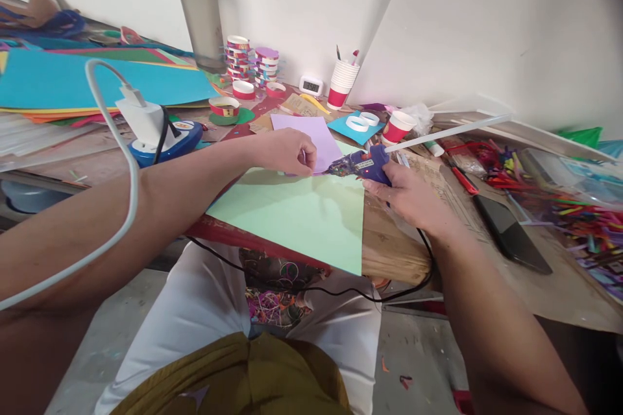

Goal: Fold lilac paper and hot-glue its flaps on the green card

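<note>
My right hand (411,194) is wrapped round the handle of a blue hot glue gun (372,163), with a long white glue stick (448,133) jutting from its back. The gun's nozzle points left, close to the fingertips of my left hand (292,152). Those fingers are curled together in a pinch over the near edge of a purple paper sheet (304,126); what they hold, if anything, is too small to tell. Under both hands lies a pale green sheet (296,214), its corner overhanging the table edge.
A power strip (168,146) with a white charger and cable stands left. Behind are paper cups (343,84), stacked cup rings (238,58), a small clock (310,85) and a bottle (199,13). A phone (511,233) lies right. The gun's black cord (335,292) hangs across my lap.
</note>
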Tool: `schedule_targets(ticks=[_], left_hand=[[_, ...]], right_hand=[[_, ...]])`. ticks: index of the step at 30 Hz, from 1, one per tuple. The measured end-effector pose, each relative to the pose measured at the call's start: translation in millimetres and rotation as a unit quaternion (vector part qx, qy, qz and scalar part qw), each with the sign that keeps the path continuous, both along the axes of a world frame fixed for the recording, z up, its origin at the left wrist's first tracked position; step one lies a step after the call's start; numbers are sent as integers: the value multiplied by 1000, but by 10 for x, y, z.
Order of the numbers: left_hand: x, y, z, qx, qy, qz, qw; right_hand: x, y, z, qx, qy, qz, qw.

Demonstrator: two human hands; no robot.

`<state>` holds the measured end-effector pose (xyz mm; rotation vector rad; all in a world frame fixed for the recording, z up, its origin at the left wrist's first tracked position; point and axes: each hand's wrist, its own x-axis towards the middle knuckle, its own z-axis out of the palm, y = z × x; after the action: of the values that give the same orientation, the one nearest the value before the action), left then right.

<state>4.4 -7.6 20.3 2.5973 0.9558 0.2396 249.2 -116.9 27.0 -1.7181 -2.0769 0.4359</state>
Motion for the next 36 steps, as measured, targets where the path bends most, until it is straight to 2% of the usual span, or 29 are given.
schedule_targets(ticks=[8, 20, 36], left_hand=[[-37, 81, -24, -22, 3, -19, 1000], [-79, 71, 81, 2, 51, -65, 997], [-123, 47, 166, -25, 71, -72, 995]], right_hand=[[-121, -21, 51, -21, 33, -6, 999], [-211, -19, 23, -8, 74, 25, 997], [-309, -28, -3, -20, 89, 55, 994]])
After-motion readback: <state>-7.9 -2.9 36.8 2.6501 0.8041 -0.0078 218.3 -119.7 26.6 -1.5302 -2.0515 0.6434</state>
